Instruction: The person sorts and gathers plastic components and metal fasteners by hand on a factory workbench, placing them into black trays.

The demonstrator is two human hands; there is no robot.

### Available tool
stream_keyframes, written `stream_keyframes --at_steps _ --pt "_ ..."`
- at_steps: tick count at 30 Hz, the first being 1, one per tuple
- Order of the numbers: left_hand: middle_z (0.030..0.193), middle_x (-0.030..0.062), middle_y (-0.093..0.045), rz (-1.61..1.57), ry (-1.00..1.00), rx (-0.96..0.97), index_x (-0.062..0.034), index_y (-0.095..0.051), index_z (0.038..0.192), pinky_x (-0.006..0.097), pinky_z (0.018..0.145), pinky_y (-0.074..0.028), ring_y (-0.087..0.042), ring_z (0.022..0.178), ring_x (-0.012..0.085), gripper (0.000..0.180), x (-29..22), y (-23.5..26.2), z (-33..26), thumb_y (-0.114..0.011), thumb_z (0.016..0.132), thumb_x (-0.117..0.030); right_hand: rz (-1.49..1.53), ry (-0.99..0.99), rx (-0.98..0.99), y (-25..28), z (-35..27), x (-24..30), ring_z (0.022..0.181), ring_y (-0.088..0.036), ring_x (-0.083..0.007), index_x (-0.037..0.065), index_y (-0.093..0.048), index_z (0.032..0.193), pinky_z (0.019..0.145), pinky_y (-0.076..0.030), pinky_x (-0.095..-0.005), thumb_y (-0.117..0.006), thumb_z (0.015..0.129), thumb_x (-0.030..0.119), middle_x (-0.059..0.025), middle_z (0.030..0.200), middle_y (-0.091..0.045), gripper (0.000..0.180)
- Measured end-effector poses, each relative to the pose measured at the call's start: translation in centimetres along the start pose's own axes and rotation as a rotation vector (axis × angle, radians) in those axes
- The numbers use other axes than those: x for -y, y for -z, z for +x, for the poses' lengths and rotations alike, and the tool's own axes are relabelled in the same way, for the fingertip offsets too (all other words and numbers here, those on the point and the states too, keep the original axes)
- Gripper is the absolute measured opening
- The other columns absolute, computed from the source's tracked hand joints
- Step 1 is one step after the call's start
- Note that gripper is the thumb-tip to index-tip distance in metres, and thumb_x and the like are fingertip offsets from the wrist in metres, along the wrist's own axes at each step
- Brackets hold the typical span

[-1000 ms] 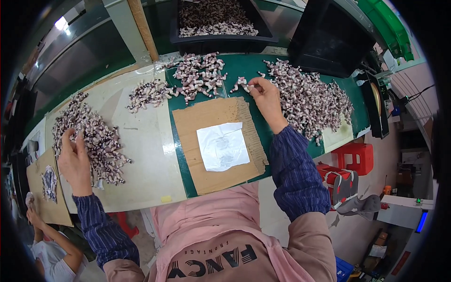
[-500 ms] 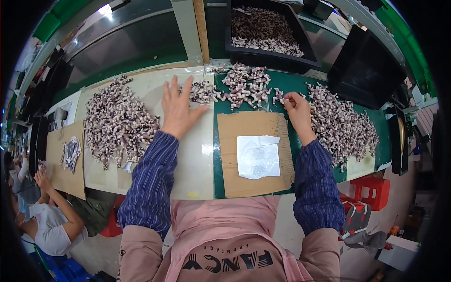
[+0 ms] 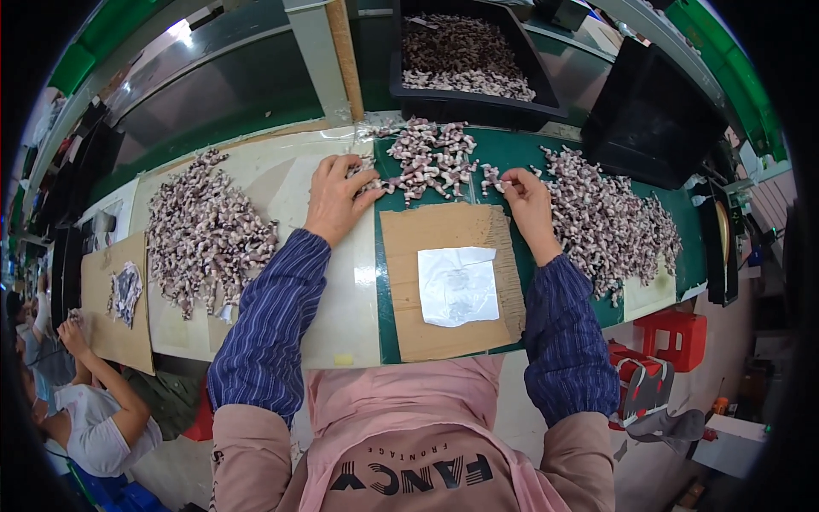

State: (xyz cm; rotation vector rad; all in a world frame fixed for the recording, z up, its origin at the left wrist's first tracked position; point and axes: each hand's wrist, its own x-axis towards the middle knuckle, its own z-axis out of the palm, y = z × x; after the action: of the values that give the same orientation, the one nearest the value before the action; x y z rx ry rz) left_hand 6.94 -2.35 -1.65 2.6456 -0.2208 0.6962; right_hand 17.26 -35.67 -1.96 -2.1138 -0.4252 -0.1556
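My left hand (image 3: 339, 203) curls its fingers around a small heap of white and purple-brown mottled pieces (image 3: 365, 181), gathering them against the table. They look like little knobbly figures, too small to make out well. Thumb and forefinger of my right hand (image 3: 530, 206) pinch together at one or a few such pieces (image 3: 491, 179); the fingertips partly hide what is held. Between the hands, a loose cluster of the same pieces (image 3: 426, 158) lies on the green mat. Below it is a brown cardboard sheet (image 3: 401, 282) with a crumpled white sheet (image 3: 458, 286) on top.
Large piles of pieces lie left (image 3: 209, 235) and right (image 3: 601, 226). At the back stand a black bin (image 3: 478, 107) of pieces and a tilted black tray (image 3: 653, 115). A co-worker (image 3: 107, 418) sits far left beside another cardboard sheet (image 3: 94, 299). Red stools (image 3: 670, 333) stand right.
My left hand, spread flat before, has moved slightly right and closed its fingers over the small heap. My right hand keeps its pinch in nearly the same place. The whole view has shifted slightly.
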Motion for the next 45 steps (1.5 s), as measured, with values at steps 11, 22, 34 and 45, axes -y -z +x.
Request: stream_keyframes --at_steps 11,22,34,45 --pt "0.107 0.0081 -0.065 -0.165 0.059 -0.087 -0.0080 -0.070 0.097 0.044 0.096 -0.042 -0.054 0.111 0.0332 0.021 -2.3 1.8 -4.0 -0.075 0.077 -0.008 0.465 -0.216 0.085 1.6 -1.1 2.1 0.080 -0.066 -0.0103 -0.001 -0.066 0.105 0.068 -0.052 -0.0229 -0.061 0.094 -0.004 -0.0034 0.093 -0.069 0.012" --pt "0.096 0.0052 -0.070 -0.159 0.160 -0.249 -0.0064 -0.075 0.101 0.034 0.084 -0.048 -0.059 0.096 0.0213 0.014 -3.4 4.8 -5.1 -0.073 0.087 -0.008 0.512 -0.142 0.102 1.9 -4.9 5.6 0.080 -0.064 -0.0070 -0.003 -0.064 0.107 0.072 -0.052 -0.0222 -0.063 0.096 -0.002 -0.0026 0.095 -0.068 0.011" --pt "0.123 0.0185 -0.065 -2.102 0.961 0.110 0.0005 -0.052 0.132 0.034 0.094 -0.054 -0.066 0.106 0.0242 0.035 -8.8 7.4 -9.6 -0.043 0.109 -0.024 0.529 -0.236 0.320 -1.0 -11.6 15.3 0.085 -0.067 -0.0109 -0.002 -0.063 0.106 0.071 -0.054 -0.0251 -0.065 0.093 -0.004 -0.0053 0.094 -0.068 0.013" --pt "0.116 0.0115 -0.065 -2.287 1.186 0.007 -0.0071 -0.054 0.131 0.035 0.088 -0.052 -0.064 0.104 0.0213 0.030 -12.9 6.9 -12.8 -0.042 0.110 -0.024 0.107 0.531 0.299 -4.7 -15.6 18.7 0.090 -0.063 -0.0299 0.002 -0.065 0.097 0.071 -0.053 -0.0363 -0.072 0.080 0.002 -0.0135 0.103 -0.061 0.019"
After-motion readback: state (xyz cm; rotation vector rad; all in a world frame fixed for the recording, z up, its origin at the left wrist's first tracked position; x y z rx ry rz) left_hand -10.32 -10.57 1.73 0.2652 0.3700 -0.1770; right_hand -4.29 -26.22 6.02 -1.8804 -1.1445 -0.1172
